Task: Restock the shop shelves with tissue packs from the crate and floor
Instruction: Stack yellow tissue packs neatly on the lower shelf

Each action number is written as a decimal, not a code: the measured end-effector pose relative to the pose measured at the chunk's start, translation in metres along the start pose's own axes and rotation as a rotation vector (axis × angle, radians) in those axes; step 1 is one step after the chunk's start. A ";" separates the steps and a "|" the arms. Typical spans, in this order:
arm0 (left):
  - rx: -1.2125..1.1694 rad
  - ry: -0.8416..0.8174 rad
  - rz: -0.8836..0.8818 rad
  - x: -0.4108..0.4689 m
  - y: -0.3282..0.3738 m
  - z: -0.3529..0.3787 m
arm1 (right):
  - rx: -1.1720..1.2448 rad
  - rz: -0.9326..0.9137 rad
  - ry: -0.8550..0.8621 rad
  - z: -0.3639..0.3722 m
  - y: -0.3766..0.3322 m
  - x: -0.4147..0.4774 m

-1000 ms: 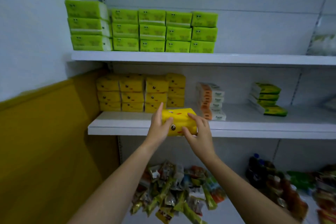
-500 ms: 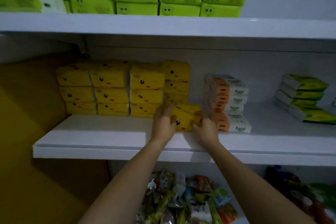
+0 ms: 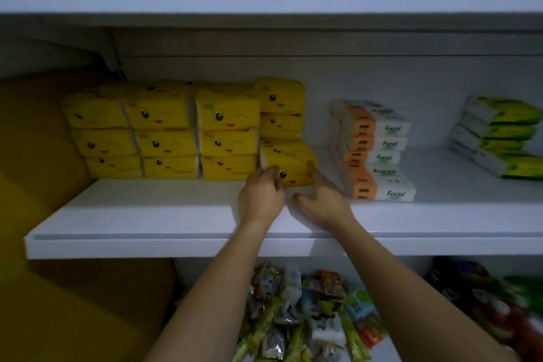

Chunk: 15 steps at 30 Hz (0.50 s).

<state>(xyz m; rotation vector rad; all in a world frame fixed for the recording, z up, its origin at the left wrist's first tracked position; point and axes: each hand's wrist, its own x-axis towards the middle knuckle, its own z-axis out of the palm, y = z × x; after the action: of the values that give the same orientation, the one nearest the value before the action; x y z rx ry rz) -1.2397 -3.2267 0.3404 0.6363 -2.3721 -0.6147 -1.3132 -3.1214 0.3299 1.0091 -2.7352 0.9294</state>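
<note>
Yellow tissue packs [image 3: 188, 132] bear winking cartoon faces with red mouths, beside orange-and-white Facial packs [image 3: 371, 153], green-and-white packs [image 3: 499, 135], on a white shelf [image 3: 164, 209].

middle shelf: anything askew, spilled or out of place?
Yellow pack touched by left hand and right hand sits slightly skewed, forward of the yellow row. Orange Facial stack is staggered, bottom pack jutting out. Nothing spilled.

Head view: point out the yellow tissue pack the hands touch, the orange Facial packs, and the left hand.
yellow tissue pack [image 3: 290, 161], head view, front face above the eye.
orange Facial packs [image 3: 370, 153], head view, middle of the stack.
left hand [image 3: 260, 194], head view, back of the hand.
</note>
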 end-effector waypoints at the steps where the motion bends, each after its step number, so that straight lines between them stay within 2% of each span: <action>1: -0.001 -0.020 -0.016 0.001 -0.001 0.001 | -0.046 0.000 -0.024 0.001 -0.001 0.002; 5: 0.028 -0.071 -0.107 0.008 -0.004 0.006 | -0.159 -0.022 -0.100 0.001 -0.004 0.006; 8: 0.050 -0.035 -0.089 0.006 0.000 0.000 | -0.139 -0.092 -0.035 0.000 -0.008 0.001; 11: 0.017 0.010 0.027 -0.020 -0.001 -0.010 | -0.168 -0.245 0.002 -0.002 -0.010 -0.037; 13: 0.054 -0.037 0.184 -0.051 -0.003 -0.015 | -0.173 -0.331 -0.031 0.002 -0.005 -0.077; 15: 0.050 -0.073 0.282 -0.085 -0.001 -0.019 | -0.168 -0.333 -0.054 -0.005 -0.001 -0.118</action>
<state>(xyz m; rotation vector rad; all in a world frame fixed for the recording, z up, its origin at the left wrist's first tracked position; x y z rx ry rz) -1.1674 -3.1846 0.3172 0.2952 -2.4916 -0.4623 -1.2213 -3.0524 0.3020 1.4131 -2.5197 0.6171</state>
